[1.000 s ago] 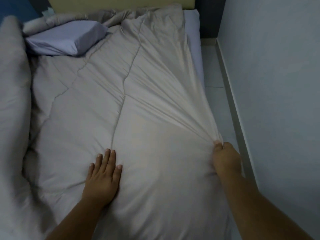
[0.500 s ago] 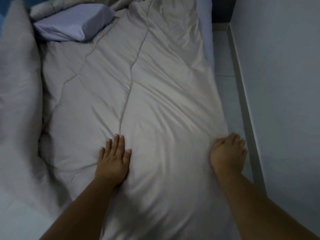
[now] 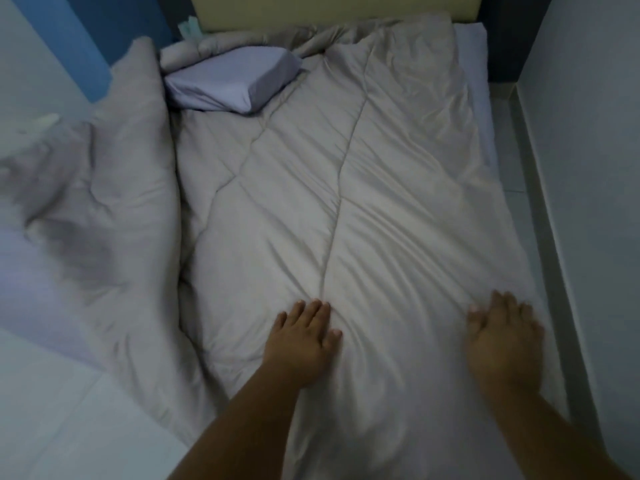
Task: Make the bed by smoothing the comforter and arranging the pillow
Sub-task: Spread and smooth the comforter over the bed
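Observation:
A beige quilted comforter [image 3: 363, 202] lies spread over the bed, still creased, with its left part [image 3: 121, 209] bunched up along the wall side. A pale lilac pillow [image 3: 235, 81] sits at the far left near the headboard, on top of the comforter. My left hand [image 3: 304, 341] rests flat, palm down, on the comforter near its middle seam. My right hand [image 3: 502, 337] lies flat with fingers spread near the comforter's right edge. Neither hand holds any fabric.
A cream headboard [image 3: 332, 8] closes the far end. A strip of pale sheet [image 3: 479, 98] shows along the bed's right side. A narrow tiled floor gap [image 3: 533, 209] runs between bed and white wall [image 3: 595, 168]. Blue wall [image 3: 90, 39] at far left.
My right hand has let go of the pinched comforter edge and opened flat on it. The pull creases toward that hand have eased. My left hand stayed flat.

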Action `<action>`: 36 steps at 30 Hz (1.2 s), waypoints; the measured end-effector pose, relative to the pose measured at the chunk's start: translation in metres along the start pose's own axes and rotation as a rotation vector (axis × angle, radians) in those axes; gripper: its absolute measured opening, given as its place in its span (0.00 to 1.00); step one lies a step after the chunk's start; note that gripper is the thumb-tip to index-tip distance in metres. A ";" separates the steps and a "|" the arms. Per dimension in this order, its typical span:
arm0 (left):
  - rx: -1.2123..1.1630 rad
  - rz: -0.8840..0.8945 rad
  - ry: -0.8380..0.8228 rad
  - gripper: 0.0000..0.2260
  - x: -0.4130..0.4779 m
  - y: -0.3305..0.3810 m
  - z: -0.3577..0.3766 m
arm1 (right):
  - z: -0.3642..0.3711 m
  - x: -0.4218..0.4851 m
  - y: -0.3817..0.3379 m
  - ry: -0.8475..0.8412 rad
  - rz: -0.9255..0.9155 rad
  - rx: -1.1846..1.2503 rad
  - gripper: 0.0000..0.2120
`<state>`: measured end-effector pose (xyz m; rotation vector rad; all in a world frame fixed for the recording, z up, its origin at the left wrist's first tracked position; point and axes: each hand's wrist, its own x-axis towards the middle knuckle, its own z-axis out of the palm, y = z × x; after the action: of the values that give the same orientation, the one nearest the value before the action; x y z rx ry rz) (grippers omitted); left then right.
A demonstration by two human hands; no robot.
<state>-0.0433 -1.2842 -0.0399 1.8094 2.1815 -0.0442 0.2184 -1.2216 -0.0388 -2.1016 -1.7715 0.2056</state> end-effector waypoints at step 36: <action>0.026 -0.259 0.414 0.29 0.285 -0.757 -0.361 | 0.242 0.056 -0.926 -0.087 -0.623 0.094 0.30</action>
<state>-0.8947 -1.0879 0.1036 1.6506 2.7005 0.2703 -0.7038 -0.9985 0.0974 -1.4051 -2.3146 0.2004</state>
